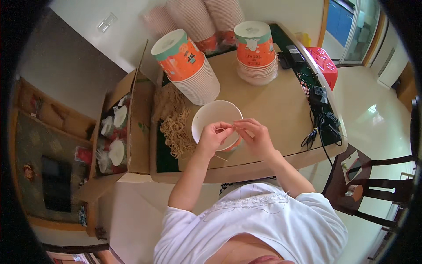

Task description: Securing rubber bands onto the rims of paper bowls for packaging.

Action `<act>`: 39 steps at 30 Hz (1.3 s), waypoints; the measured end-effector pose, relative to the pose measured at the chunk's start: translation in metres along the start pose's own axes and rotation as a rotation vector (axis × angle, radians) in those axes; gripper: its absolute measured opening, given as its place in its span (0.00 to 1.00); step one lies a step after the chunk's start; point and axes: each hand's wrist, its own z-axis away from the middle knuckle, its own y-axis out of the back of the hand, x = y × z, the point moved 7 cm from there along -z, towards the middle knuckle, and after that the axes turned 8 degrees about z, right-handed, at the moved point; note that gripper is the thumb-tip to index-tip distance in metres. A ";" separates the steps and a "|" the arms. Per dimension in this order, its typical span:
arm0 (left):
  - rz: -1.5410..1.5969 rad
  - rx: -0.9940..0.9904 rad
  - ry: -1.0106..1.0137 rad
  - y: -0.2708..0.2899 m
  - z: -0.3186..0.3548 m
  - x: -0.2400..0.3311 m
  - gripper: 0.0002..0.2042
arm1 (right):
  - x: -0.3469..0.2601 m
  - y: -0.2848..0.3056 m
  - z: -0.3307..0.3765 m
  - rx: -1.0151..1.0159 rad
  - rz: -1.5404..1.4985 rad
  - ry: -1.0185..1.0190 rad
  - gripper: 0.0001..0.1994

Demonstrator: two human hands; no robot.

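Note:
A paper bucket point(205, 118), white inside with an orange and green outer wall, stands open near the front of the table. Over its rim, my left hand point(213, 137) pinches what looks like the end of a thin tan paper cord, mostly hidden by the fingers. Beside it, my right hand point(256, 135) is closed in a pinch too, its fingertips meeting the left ones at the bucket's right side. A loose cord end point(222, 158) pokes out below my left wrist. Left of the bucket lies a tangled pile of tan cords point(176, 132).
Behind stand a tall leaning stack of orange-green buckets point(187, 66) and a shorter stack point(256, 50); bagged stacks point(189, 17) rest against the wall. An open carton point(140, 127) stands left. Black adapters and cables point(323, 121) line the table's right edge, near a red stool point(324, 64).

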 end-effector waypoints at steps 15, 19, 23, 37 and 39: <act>-0.136 0.063 -0.140 -0.002 0.006 0.009 0.06 | 0.003 -0.005 -0.006 -0.065 0.020 -0.079 0.04; -0.161 0.050 -0.139 -0.006 0.007 0.012 0.07 | -0.001 -0.006 -0.008 -0.017 0.136 0.030 0.04; -0.195 0.055 -0.176 -0.005 0.007 0.012 0.07 | -0.003 -0.007 -0.008 -0.029 0.152 0.020 0.04; -0.216 0.109 -0.204 -0.003 0.006 0.014 0.05 | -0.001 -0.008 -0.009 -0.119 0.162 -0.025 0.08; -0.201 0.121 -0.208 -0.001 0.007 0.015 0.05 | -0.004 -0.009 -0.010 -0.137 0.203 0.001 0.09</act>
